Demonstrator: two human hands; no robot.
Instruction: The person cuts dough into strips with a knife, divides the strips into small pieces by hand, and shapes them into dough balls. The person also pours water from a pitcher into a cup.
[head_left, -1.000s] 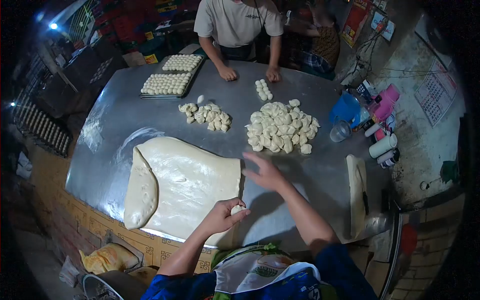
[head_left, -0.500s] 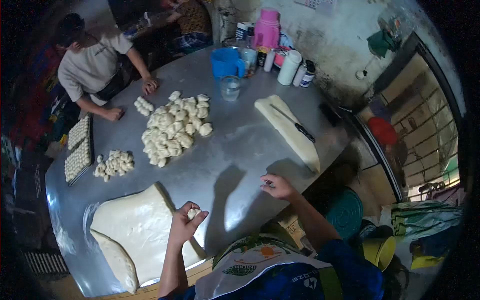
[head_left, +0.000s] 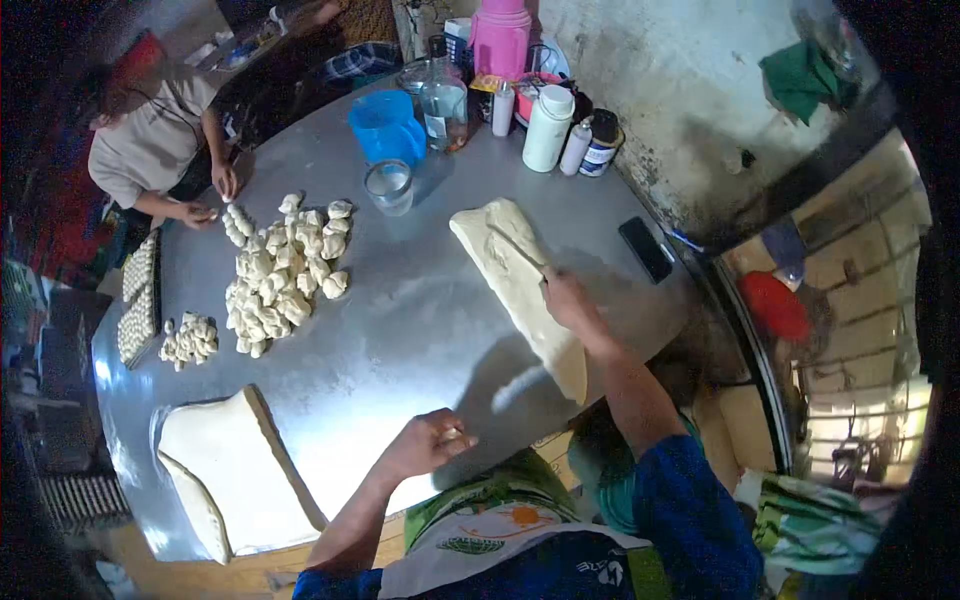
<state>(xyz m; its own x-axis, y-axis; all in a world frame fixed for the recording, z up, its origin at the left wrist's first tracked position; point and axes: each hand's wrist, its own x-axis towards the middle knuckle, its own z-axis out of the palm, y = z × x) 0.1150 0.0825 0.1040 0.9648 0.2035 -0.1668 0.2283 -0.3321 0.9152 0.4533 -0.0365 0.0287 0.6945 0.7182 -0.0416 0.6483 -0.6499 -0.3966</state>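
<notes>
My right hand (head_left: 570,303) is wrapped round the handle of a knife (head_left: 518,247), whose blade lies over a long strip of dough (head_left: 520,290) on the metal table. Near the table's front edge, my left hand (head_left: 428,446) is curled closed around a small dough piece (head_left: 452,434), mostly hidden by the fingers. To the left of that hand a wide flat dough sheet (head_left: 230,470) lies with its left edge folded over. A heap of dough pieces (head_left: 285,275) sits farther back, with a smaller pile (head_left: 190,340) beside it.
Across the metal table (head_left: 400,310), a co-worker (head_left: 160,140) handles dough near a tray of small dough balls (head_left: 138,300). At the back stand a blue jug (head_left: 385,128), a glass (head_left: 390,188), a pink flask (head_left: 500,40) and a white bottle (head_left: 548,130). A phone (head_left: 646,250) lies at right.
My right hand has reached forward and taken hold of the knife that lay on the dough strip. My left hand has moved right, away from the dough sheet. The view has turned right.
</notes>
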